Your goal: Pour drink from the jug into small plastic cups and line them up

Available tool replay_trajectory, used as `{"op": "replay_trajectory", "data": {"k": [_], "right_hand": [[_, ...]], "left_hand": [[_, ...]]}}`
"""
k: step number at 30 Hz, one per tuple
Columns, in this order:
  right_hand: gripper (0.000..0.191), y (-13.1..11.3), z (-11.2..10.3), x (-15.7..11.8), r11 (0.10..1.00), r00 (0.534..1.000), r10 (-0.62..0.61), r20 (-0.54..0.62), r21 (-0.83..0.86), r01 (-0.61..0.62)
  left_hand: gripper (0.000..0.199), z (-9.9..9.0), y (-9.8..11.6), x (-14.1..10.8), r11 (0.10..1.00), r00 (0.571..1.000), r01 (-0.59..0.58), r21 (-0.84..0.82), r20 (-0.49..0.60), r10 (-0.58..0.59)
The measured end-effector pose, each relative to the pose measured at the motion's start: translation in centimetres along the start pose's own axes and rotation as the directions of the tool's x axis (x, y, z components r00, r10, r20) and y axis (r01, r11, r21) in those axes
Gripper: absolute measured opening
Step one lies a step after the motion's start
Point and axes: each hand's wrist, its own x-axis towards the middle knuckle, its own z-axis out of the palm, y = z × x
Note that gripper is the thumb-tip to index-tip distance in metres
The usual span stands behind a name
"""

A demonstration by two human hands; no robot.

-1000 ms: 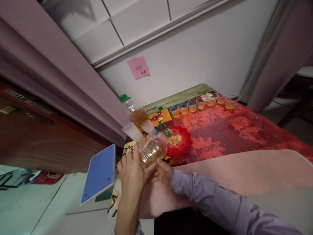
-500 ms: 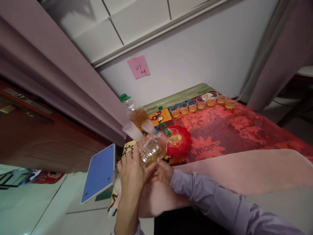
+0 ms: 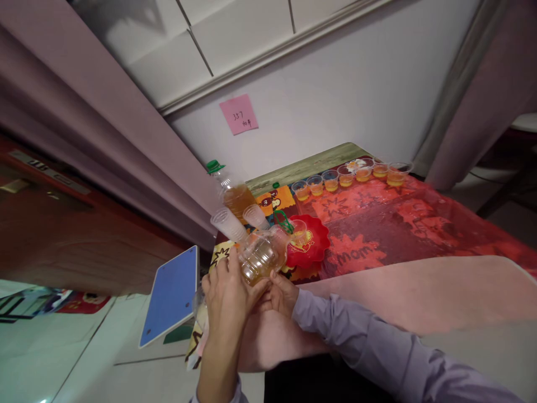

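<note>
Between my hands a clear plastic bottle (image 3: pixel 260 257) with amber liquid is tipped, its neck pointing away and right. My left hand (image 3: pixel 226 288) wraps the bottle's left side and base. Fingers of my right hand (image 3: pixel 279 294) are closed against the base from the right. At the bottle's mouth is a clear plastic cup (image 3: pixel 298 230) with some amber liquid, over a red scalloped plate (image 3: pixel 319 246). A green handle or ring (image 3: pixel 283 221) shows by the neck. Whether liquid is flowing cannot be made out.
Behind the tipped bottle stand a larger bottle (image 3: pixel 237 197) with a green cap and two stacks of cups (image 3: pixel 229 223). Several cups of amber liquid (image 3: pixel 330 180) line the table's back edge. A green cap (image 3: pixel 276 185) lies nearby. A blue board (image 3: pixel 170 296) is at left.
Almost nothing differs. Both hands keep their hold on the tipped bottle, and the cups stand where they were; the whole view has shifted very slightly.
</note>
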Motion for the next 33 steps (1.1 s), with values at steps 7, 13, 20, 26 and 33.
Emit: {"op": "replay_trajectory", "data": {"k": [7, 13, 20, 26, 33], "right_hand": [[0.092, -0.06, 0.11, -0.10, 1.000, 1.000, -0.005, 0.012, -0.005, 0.005], [0.089, 0.13, -0.07, 0.03, 1.000, 1.000, -0.007, 0.006, -0.009, 0.007], [0.088, 0.23, -0.25, 0.11, 1.000, 1.000, -0.018, 0.024, -0.001, 0.018], [0.091, 0.23, -0.34, 0.18, 1.000, 1.000, 0.002, 0.020, -0.020, -0.001], [0.089, -0.04, -0.05, -0.05, 1.000, 1.000, 0.001, 0.028, -0.028, 0.000]], "left_hand": [[0.100, 0.04, 0.04, 0.00, 1.000, 1.000, 0.001, -0.003, -0.005, -0.001], [0.095, 0.02, 0.14, -0.06, 1.000, 1.000, -0.010, -0.007, -0.025, 0.010], [0.096, -0.24, 0.19, 0.03, 1.000, 1.000, 0.007, 0.000, 0.007, -0.007], [0.098, -0.62, 0.56, 0.11, 1.000, 0.999, 0.022, 0.018, 0.032, -0.023], [0.097, 0.20, 0.07, 0.06, 1.000, 0.999, -0.007, -0.003, -0.035, 0.007]]}}
